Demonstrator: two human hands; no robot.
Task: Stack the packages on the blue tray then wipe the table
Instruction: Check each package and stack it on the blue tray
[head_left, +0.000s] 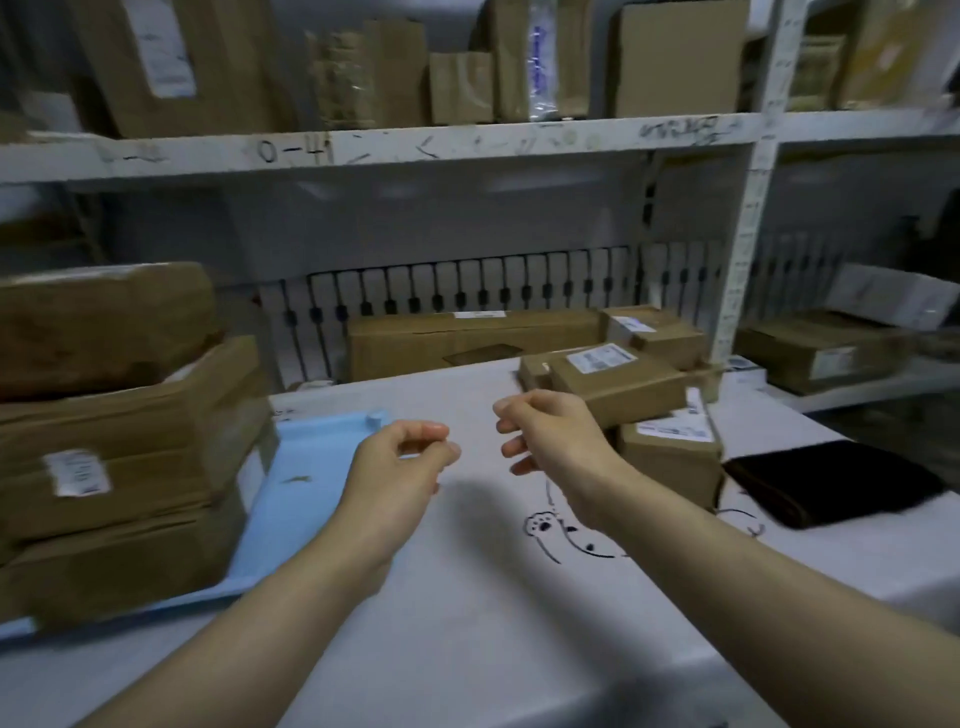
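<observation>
My left hand (400, 462): it hangs in the air above the table, at the right edge of the blue tray. The fingers are loosely curled and hold nothing.
My right hand (545, 441): it is also in the air, just in front of the packages on the right. The fingers are bent softly, a little apart, with nothing between them.
Blue tray (291, 499): flat, smooth plastic of light blue colour, with a low raised rim and a rounded corner at the far side. It lies on the left part of the table.
Stack on the tray (124, 457): several brown cardboard boxes, one on the other, on the left half of the tray. They are rectangular, the surface is matte, and one has a white label on its side. The picture is blurred here, so I cannot count them surely.
Packages still on the table (623, 384): a small group of brown cardboard boxes with white printed labels, at the right far side, well apart from the tray. One lies on top of the others.
Table (467, 597): covered with a pale, smooth sheet that has a black line drawing, partly under my right arm.
Dark cloth (831, 488): a black, soft-looking folded piece, on the table just right of the packages.
Shelves (415, 145): white painted, with scribbles on the edge, full of cardboard boxes.
</observation>
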